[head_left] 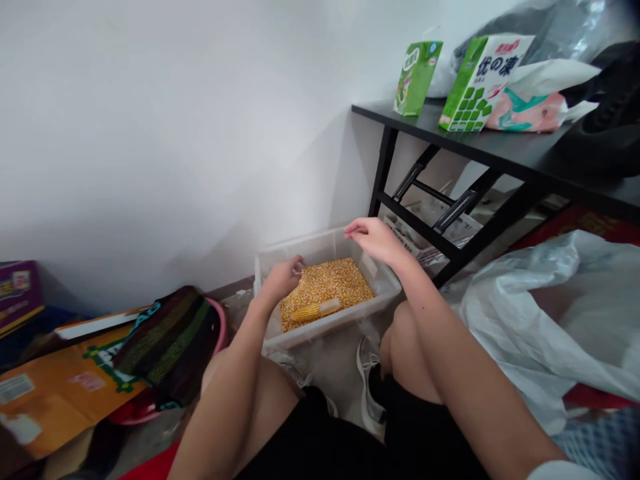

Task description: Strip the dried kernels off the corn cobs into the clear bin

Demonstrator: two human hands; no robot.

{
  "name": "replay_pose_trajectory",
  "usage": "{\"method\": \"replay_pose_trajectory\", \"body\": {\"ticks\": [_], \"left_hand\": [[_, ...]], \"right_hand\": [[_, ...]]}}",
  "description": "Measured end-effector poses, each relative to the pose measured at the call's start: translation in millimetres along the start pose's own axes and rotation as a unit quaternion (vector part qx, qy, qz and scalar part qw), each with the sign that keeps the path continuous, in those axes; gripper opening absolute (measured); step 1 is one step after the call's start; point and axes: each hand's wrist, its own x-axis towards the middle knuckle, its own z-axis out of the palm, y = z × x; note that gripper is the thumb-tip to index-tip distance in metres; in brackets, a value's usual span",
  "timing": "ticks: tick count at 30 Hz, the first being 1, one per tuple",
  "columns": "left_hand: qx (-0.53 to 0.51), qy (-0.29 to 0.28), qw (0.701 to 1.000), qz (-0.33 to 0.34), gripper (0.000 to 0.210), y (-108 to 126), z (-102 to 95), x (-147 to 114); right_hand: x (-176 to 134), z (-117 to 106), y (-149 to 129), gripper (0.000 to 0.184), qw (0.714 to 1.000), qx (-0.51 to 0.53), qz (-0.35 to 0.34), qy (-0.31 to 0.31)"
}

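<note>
Yellow corn kernels (336,280) cover the bottom of a translucent plastic bin (320,328) on the floor. On them, near the bin's front wall, lies a corn cob (306,313), yellow at its left end and pale and bare at its right. My left hand (284,277) hovers over the bin's left side, its fingers curved and apart, with nothing visible in them. Above the right back part of the bin, my right hand (371,237) is raised, fingers loosely stretched out and seemingly without anything in them. Neither hand touches the cob.
A black folding table (500,150) stands at the right, bearing green cartons (419,77) and a tissue pack (533,110). White plastic bags (525,300) lie below it. Left are a pink basin (219,323), a dark mesh bag (167,343) and orange packaging (60,387). A wall rises behind.
</note>
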Motion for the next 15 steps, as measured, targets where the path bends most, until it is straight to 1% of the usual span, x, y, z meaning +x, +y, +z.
{"method": "replay_pose_trajectory", "body": {"ticks": [2,4,6,8,9,11,13,15], "left_hand": [[-0.001,-0.005,1.0,-0.004,0.028,-1.3,-0.5,2.0],[0.011,-0.017,1.0,-0.01,0.026,-1.6,-0.8,2.9],[0.014,-0.022,1.0,-0.001,0.025,-0.4,-0.8,2.9],[0.011,-0.024,1.0,0.01,0.025,2.0,-0.7,2.4],[0.008,-0.026,1.0,0.016,0.026,3.5,-0.8,2.0],[0.005,-0.029,0.999,0.022,0.026,6.8,-1.4,1.1],[0.006,-0.031,0.999,0.025,0.027,10.0,-2.8,0.3],[0.012,-0.036,0.999,0.025,0.028,13.5,-4.7,-0.3]], "right_hand": [[-4.2,-2.9,-3.4,0.022,1.0,0.023,0.009,0.007],[-9.0,-5.7,-7.1,0.02,0.999,0.036,-0.005,0.023],[-14.7,-9.4,-12.2,0.017,0.998,0.048,-0.017,0.038],[-21.4,-15.2,-19.9,0.017,0.996,0.085,-0.017,0.033],[-25.0,-19.1,-25.0,0.018,0.993,0.109,-0.022,0.033],[-33.5,-28.8,-37.6,0.016,0.987,0.14,-0.051,0.053],[-44.1,-41.1,-52.4,0.018,0.984,0.145,-0.077,0.075],[-57.6,-54.7,-67.0,0.021,0.983,0.144,-0.089,0.066]]}}
